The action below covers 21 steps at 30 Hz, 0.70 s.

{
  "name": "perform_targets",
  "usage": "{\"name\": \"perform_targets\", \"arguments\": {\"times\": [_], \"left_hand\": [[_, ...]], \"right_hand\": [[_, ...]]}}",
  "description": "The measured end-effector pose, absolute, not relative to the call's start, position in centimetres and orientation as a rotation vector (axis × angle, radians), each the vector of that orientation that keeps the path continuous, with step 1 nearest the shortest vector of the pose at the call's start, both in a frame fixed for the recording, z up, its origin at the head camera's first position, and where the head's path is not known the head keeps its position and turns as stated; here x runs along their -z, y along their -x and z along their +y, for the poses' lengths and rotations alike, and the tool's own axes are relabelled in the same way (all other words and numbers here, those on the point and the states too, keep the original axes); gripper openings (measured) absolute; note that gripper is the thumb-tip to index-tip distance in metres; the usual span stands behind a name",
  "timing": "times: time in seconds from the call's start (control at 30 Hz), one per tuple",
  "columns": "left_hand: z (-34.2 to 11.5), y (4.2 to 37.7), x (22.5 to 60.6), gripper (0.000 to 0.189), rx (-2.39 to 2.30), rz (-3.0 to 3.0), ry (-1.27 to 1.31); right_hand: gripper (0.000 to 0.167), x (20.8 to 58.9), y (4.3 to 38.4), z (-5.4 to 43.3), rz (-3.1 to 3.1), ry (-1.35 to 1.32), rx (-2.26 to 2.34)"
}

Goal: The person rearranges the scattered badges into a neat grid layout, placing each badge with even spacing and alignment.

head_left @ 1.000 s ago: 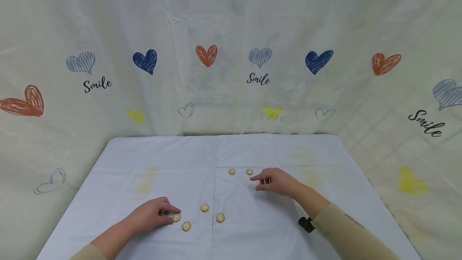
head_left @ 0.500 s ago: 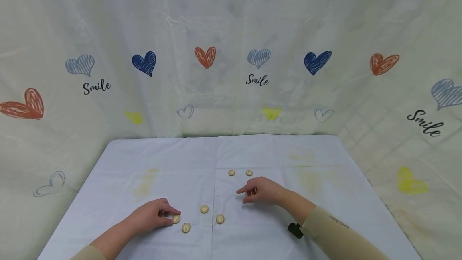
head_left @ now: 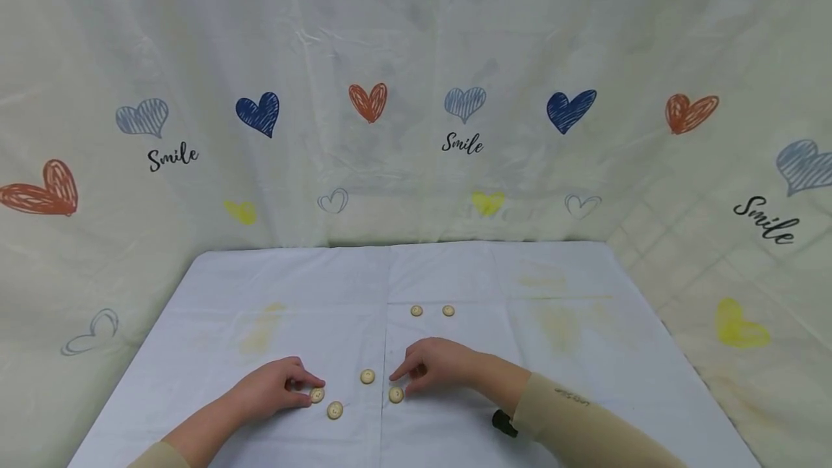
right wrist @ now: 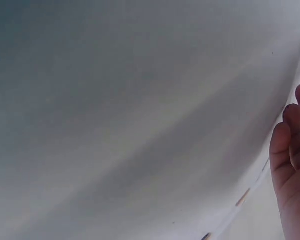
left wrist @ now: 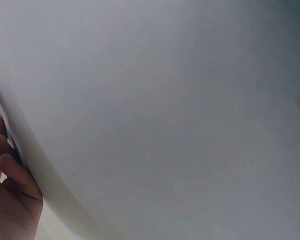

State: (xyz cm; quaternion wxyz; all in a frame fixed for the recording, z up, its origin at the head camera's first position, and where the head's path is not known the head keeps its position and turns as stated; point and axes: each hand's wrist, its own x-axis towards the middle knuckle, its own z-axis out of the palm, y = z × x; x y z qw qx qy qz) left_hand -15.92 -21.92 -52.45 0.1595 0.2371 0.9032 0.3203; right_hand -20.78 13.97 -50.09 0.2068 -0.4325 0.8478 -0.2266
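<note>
Several round, pale wooden buttons lie on the white cloth. At the left, my left hand (head_left: 276,385) holds one wooden button (head_left: 317,395) between thumb and index finger against the table. A second button (head_left: 334,410) lies just to its right and nearer me. My right hand (head_left: 442,367) is over the middle of the table, with its index fingertip and thumb parted right at the edge of another button (head_left: 396,394). Beyond that index finger, to the left, lies one more button (head_left: 367,376). In the wrist views only loosely bent fingers show at the frame edges.
Two more buttons (head_left: 432,310) sit side by side farther back. The table (head_left: 260,280) is covered with a creased white cloth with faint yellow stains. Behind it hangs a curtain (head_left: 403,35) printed with hearts. A black wrist-worn device (head_left: 504,423) shows below the right sleeve.
My right hand has moved from beside the far right button toward me and leftward, down to the nearer button at the middle. My left hand has stayed on its button.
</note>
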Motion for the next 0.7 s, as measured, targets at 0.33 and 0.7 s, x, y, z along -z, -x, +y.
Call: {"name": "perform_targets", "arguments": {"times": [0.33,0.7], "left_hand": [[-21.82,15.85,52.85,0.026,-0.91,2.578,-0.656],[-21.79,15.85,52.41,0.027,-0.906,2.582,-0.654]], "right_hand": [[0.029,50.36,20.25,13.28,2.363,1.303,0.499],[0.028,50.68,20.51,12.95,2.383,1.391,0.414]]}}
